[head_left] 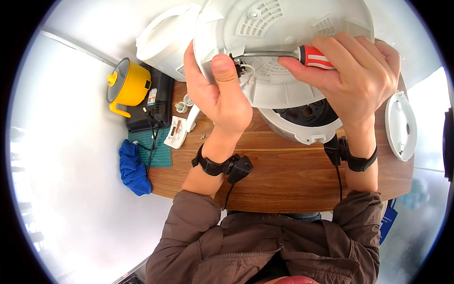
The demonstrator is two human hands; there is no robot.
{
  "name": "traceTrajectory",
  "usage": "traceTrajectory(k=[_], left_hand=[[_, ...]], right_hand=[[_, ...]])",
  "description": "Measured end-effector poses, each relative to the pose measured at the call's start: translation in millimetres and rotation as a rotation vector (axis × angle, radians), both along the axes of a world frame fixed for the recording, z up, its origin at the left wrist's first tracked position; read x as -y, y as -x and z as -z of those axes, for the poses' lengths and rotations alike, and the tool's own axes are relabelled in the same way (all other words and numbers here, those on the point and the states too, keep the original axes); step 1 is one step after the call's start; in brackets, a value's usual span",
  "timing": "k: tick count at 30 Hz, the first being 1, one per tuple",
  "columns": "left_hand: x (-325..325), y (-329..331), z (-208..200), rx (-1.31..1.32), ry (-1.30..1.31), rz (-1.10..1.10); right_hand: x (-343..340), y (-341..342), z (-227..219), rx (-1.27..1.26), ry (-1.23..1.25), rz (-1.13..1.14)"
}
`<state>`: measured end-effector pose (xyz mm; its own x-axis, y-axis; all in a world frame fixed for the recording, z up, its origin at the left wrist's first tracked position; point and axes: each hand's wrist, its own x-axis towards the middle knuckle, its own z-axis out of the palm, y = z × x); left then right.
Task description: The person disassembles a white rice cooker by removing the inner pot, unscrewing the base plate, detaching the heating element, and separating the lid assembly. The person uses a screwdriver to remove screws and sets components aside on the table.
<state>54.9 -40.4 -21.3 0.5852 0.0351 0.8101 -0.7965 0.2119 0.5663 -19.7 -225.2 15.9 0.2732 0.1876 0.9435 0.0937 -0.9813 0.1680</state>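
My left hand [217, 94] grips the left rim of a large white plastic base cover [298, 28] with vent slots, raised and tilted above the table. Its thumb presses near a small dark fitting with thin wires [240, 67]. My right hand [352, 75] is wrapped round the red and white handle of a screwdriver [318, 57]. The metal shaft runs leftward across the cover's inside, its tip beside the dark fitting; whether they touch I cannot tell. Partly hidden below the cover sits a round white appliance body [295, 132] with a dark interior.
On the wooden table [283, 175], a white oval panel [401, 125] lies at right. At left are a white control-panel piece [177, 132], small white caps [181, 107], a yellow pot [130, 85] on a black box [163, 102], a green mat [163, 154], a blue cloth [133, 168] and a white appliance [168, 40].
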Motion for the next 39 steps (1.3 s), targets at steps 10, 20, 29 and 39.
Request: traceTrajectory(k=[10, 20, 29, 39], left_hand=[[0, 8, -9, -0.042, -0.031, -0.031], [1, -6, 0, -0.218, 0.013, 0.164], [7, 3, -8, -0.468, 0.209, 0.303], [11, 12, -3, -0.366, 0.004, 0.408]], right_hand=[[1, -3, 4, -0.048, -0.053, -0.047], [-6, 5, -3, -0.222, -0.122, 0.066], [-13, 24, -18, -0.362, -0.397, -0.020], [-35, 19, -12, -0.649, -0.937, -0.624]])
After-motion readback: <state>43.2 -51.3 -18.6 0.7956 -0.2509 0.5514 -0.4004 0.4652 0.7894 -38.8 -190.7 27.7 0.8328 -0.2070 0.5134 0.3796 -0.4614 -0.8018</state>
